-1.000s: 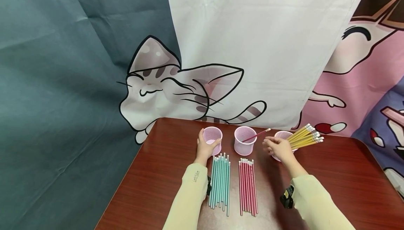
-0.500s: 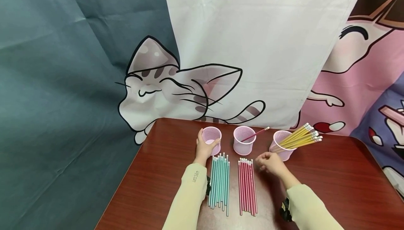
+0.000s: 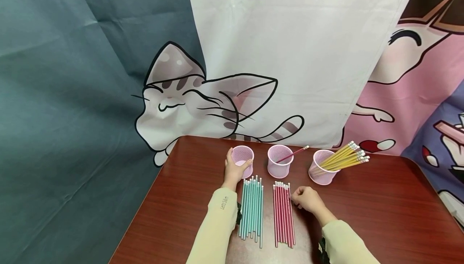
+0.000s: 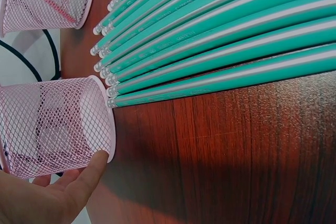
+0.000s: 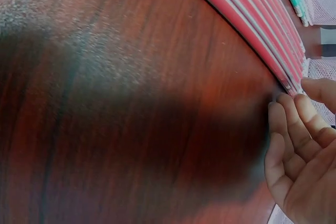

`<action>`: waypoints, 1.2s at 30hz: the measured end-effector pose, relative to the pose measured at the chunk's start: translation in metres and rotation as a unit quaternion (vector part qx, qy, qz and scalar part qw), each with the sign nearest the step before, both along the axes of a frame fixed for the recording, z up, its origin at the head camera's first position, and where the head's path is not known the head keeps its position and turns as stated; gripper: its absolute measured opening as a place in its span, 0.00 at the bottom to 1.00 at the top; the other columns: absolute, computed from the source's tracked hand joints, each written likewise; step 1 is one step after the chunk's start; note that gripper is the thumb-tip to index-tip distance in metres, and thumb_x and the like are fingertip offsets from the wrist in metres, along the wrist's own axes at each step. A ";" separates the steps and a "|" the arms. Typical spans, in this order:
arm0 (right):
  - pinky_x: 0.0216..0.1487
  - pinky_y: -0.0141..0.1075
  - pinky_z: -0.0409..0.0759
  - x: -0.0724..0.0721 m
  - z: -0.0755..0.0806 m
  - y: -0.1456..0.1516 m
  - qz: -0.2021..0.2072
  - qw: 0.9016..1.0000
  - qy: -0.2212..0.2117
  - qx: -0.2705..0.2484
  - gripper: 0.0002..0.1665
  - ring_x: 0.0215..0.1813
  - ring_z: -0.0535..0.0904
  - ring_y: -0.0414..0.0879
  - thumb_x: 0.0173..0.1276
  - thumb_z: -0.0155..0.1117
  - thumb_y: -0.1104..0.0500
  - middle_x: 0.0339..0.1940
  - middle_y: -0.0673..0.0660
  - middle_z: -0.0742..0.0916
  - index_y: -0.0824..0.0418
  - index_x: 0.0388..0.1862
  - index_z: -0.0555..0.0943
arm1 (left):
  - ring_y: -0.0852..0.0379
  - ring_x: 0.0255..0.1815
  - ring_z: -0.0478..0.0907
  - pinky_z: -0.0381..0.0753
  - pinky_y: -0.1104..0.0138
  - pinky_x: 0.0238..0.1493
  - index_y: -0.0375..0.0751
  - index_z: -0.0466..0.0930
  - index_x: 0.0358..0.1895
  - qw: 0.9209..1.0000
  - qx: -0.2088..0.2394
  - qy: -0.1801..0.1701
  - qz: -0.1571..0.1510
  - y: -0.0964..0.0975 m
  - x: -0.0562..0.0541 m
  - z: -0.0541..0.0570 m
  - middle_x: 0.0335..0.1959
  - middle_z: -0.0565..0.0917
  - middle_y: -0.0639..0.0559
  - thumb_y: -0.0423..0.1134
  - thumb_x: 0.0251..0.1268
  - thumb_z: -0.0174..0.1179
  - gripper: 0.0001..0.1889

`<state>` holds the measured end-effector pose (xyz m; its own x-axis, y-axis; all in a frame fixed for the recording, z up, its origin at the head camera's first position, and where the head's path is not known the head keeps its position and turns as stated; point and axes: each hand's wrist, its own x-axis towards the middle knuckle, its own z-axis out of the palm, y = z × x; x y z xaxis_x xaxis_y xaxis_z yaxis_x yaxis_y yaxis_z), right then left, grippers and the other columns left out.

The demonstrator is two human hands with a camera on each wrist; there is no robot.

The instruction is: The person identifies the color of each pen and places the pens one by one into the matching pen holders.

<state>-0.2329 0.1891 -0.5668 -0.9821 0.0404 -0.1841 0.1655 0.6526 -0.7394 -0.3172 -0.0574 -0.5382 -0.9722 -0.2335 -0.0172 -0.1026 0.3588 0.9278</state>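
My left hand (image 3: 233, 171) holds the left pink mesh pencil cup (image 3: 248, 170), its thumb across the front and fingers along the left side. That cup has no pencils inside. Beside the eraser ends of a row of red pencils (image 3: 282, 217) is my right hand (image 3: 309, 199). In the right wrist view its fingers are loosely bent at the outermost red pencil (image 5: 247, 43), with a gap between thumb and index finger; firm contact is hard to make out. A row of teal pencils (image 3: 251, 211) lies in front of the left cup.
A middle pink mesh cup (image 3: 278, 170) holds one leaning red pencil (image 3: 299, 151). The right mesh cup (image 3: 320, 178) holds several yellow pencils (image 3: 344, 158), tilted right. All stand on a dark red wooden table (image 3: 192, 175) before a printed cloth backdrop (image 3: 290, 46).
My right hand has moved from the yellow-pencil cup leftward and nearer to me, down to the red pencils' eraser ends. My left hand has stayed at its cup.
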 end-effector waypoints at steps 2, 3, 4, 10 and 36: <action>0.19 0.34 0.72 0.001 -0.003 0.000 -0.001 1.000 0.002 0.013 0.11 0.17 0.75 0.42 0.54 0.66 0.60 0.13 0.50 0.77 0.60 0.17 0.75 | 0.39 0.57 0.68 0.67 0.50 0.57 0.51 0.54 0.69 1.000 0.002 0.000 0.000 0.000 0.000 0.000 0.62 0.63 0.35 0.47 0.45 0.73 0.48; 0.19 0.34 0.71 0.001 -0.005 0.000 -0.002 1.000 0.002 0.019 0.12 0.17 0.75 0.42 0.54 0.67 0.59 0.12 0.50 0.77 0.60 0.17 0.75 | 0.39 0.57 0.67 0.67 0.50 0.57 0.51 0.54 0.69 1.000 0.003 -0.001 0.000 0.000 0.000 0.001 0.62 0.63 0.36 0.47 0.45 0.73 0.48; 0.19 0.33 0.71 0.001 -0.006 0.000 -0.004 1.000 0.003 0.025 0.12 0.17 0.75 0.41 0.54 0.67 0.59 0.12 0.50 0.77 0.59 0.17 0.75 | 0.39 0.57 0.67 0.67 0.50 0.57 0.52 0.54 0.69 1.000 0.003 -0.001 0.000 0.000 0.000 0.000 0.62 0.63 0.36 0.47 0.45 0.73 0.47; 0.22 0.34 0.68 0.002 -0.008 -0.002 0.000 0.998 0.012 0.058 0.12 0.18 0.71 0.41 0.53 0.67 0.56 0.12 0.47 0.75 0.58 0.17 0.75 | 0.39 0.57 0.68 0.68 0.50 0.56 0.52 0.53 0.70 1.000 -0.003 -0.006 -0.001 0.000 -0.001 -0.001 0.62 0.62 0.36 0.47 0.45 0.72 0.48; 0.23 0.40 0.69 0.006 -0.004 -0.007 0.004 0.992 0.013 0.127 0.14 0.22 0.70 0.44 0.50 0.66 0.51 0.16 0.49 0.76 0.56 0.14 0.74 | 0.39 0.57 0.67 0.68 0.50 0.56 0.54 0.53 0.70 1.000 0.002 -0.011 -0.002 0.000 -0.001 -0.002 0.62 0.62 0.36 0.47 0.45 0.72 0.47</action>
<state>-0.2273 0.1817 -0.5706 -0.9869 0.0740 -0.1432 0.1419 0.8201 -0.5543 -0.3186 -0.0576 -0.5397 -0.9723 -0.2304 -0.0389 -0.1211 0.3547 0.9271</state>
